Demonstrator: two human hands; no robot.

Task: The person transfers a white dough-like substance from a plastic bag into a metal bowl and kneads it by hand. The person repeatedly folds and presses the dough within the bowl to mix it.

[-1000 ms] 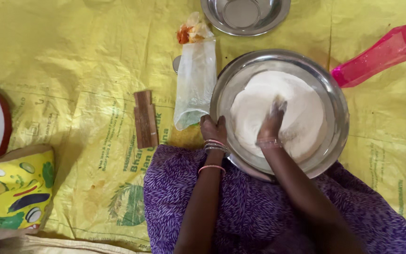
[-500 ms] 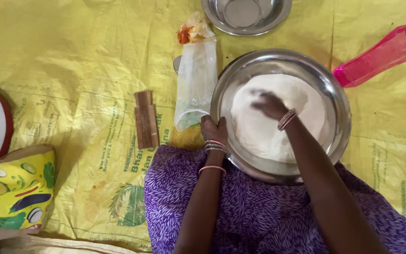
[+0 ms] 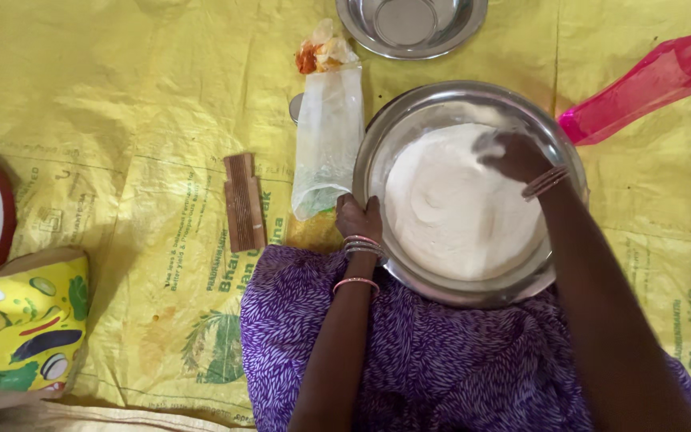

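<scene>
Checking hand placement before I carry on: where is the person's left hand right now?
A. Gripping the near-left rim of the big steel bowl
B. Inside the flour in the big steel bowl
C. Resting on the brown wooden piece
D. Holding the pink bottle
A: the left hand clasps the rim of the big steel bowl, while the right hand is the one in the flour.

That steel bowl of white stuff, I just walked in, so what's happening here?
A person seated on a yellow mat has the right hand in the white flour filling a wide steel bowl. The left hand grips the bowl's near rim. A clear plastic bag, a pink bottle and a smaller steel bowl lie nearby.
</scene>
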